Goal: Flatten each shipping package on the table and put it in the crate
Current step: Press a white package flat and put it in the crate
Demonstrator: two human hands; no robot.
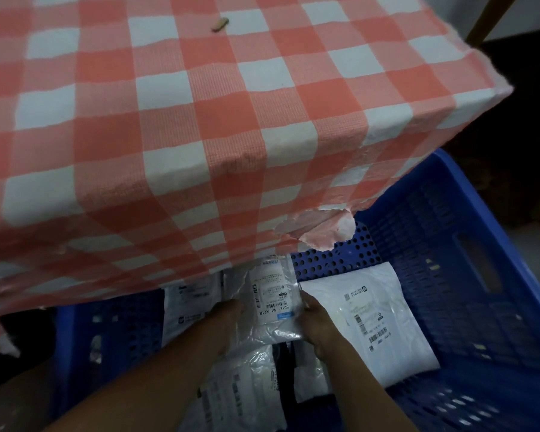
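Both hands, left (228, 319) & right (317, 325), are pinching the clear package (272, 304) inside the blue crate (468, 275); its long side is pointing away, under the counter (200, 120).

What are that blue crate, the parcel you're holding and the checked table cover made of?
The crate looks like moulded plastic: uniform blue, with perforated walls and a cut-out handle. The package held by both hands, left hand and right hand, seems thin glossy plastic film: it crinkles, shines, and carries a paper-like label. The tablecloth is textured like woven fabric, though its torn edge suggests thin sheeting.
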